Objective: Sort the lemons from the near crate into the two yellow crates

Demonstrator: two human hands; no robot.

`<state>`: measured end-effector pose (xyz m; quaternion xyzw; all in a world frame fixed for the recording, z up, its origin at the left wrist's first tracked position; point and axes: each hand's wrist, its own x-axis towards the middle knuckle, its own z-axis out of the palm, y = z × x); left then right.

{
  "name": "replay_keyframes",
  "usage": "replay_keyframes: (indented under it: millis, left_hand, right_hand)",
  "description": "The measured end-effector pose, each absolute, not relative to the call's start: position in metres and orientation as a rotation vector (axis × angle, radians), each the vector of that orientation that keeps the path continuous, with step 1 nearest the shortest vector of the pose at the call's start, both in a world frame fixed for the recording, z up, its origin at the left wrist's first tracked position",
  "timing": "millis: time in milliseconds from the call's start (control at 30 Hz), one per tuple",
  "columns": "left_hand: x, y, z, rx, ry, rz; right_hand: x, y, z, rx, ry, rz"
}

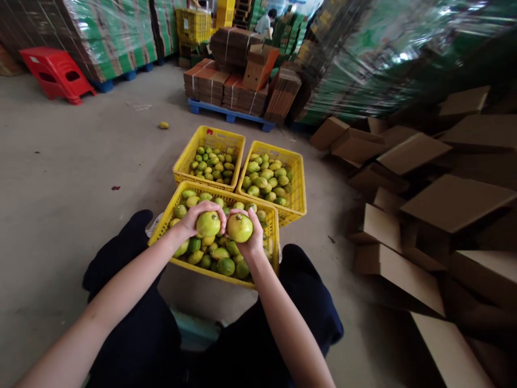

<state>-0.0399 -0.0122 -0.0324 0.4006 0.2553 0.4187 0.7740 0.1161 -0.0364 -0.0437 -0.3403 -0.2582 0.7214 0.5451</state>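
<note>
My left hand (193, 217) is wrapped round a yellow-green lemon (208, 224), its stem end towards me. A second lemon (239, 228), yellower on one side, is gripped in my right hand (255, 237). Both hands are side by side over the near yellow crate (266, 209), which holds many green and yellow lemons (220, 253). Behind it stand two more yellow crates: the far left crate (183, 161) has smaller, greener fruit, and the far right crate (298, 186) has larger lemons. My hands hide part of the near crate's fruit.
Open cardboard boxes (404, 275) are heaped on the right. Flattened cartons (205, 81) are stacked on a blue pallet (230, 115) ahead. A lone lemon (163, 125) lies on the floor. A red stool (56, 73) stands at the far left, and a person (264, 24) is in the background.
</note>
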Motion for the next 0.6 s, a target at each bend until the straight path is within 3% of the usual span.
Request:
replay_keyframes:
  millis: [233, 600]
  left_hand:
    - [-0.031, -0.002, -0.031, 0.088, 0.651, 1.137]
    - [-0.016, -0.002, -0.035, -0.271, 0.942, 1.185]
  right_hand:
    - [0.120, -0.027, -0.048, -0.745, -0.229, 1.667]
    - [0.114, -0.014, -0.067, -0.818, 0.026, 1.659]
